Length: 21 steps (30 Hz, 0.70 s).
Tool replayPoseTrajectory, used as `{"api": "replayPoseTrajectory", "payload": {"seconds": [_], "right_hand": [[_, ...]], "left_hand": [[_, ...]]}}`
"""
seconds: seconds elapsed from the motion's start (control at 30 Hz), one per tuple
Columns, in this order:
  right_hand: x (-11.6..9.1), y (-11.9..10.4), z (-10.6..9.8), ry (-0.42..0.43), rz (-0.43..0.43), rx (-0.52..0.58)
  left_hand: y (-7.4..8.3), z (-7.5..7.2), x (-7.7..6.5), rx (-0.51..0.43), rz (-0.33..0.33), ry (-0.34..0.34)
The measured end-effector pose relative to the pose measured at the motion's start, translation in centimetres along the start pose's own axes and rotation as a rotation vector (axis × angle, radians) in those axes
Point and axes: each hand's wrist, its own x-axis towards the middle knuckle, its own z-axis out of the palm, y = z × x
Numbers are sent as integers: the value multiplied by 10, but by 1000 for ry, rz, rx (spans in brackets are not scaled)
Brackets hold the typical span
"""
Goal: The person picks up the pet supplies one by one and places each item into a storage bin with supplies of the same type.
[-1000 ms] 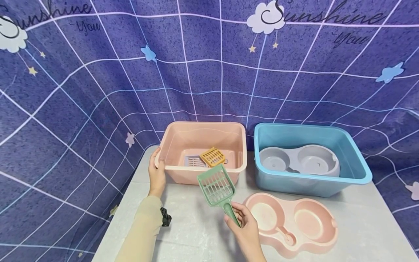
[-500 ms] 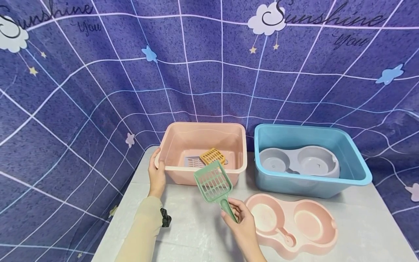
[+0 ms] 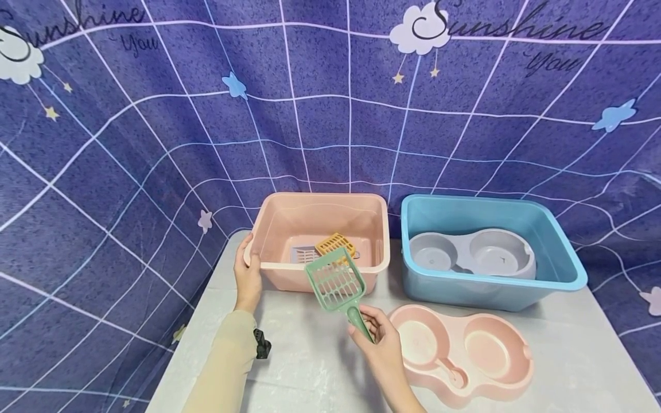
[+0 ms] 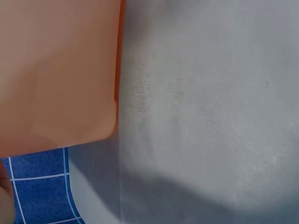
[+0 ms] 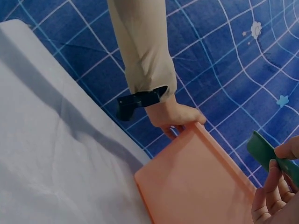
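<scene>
My right hand (image 3: 382, 344) grips the handle of a green slotted litter scoop (image 3: 355, 316), its head tilted up in front of the near wall of a pink litter box (image 3: 289, 279). In the right wrist view, thumb and fingers pinch the green handle (image 5: 260, 147). My left hand (image 3: 248, 281) holds the box's left rim near its front corner; the right wrist view shows that hand (image 5: 170, 114) curled at the rim. Inside the box, a yellow slotted scoop (image 3: 330, 243) lies partly over a grey one (image 3: 298, 254).
To the right stands a blue litter box (image 3: 465, 291) with a grey double bowl (image 3: 465, 248) inside. A pink double bowl (image 3: 457, 332) lies on the white table (image 3: 294, 367), close to my right hand. A patterned blue curtain (image 3: 320, 126) hangs behind and at the sides.
My right hand has moved the green scoop slightly up and left, so its head now overlaps the pink box's front rim and part of the yellow scoop. The left hand stays put.
</scene>
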Motion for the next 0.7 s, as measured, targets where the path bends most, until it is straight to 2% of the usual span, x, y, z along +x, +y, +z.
{"api": "replayPoseTrajectory", "payload": {"seconds": [0.33, 0.7], "right_hand": [[12, -9, -3, 3, -32, -44], [29, -19, -1, -5, -141, -39]], "left_hand": [[-2, 3, -5, -11, 0, 14], [1, 2, -1, -5, 12, 18]]}}
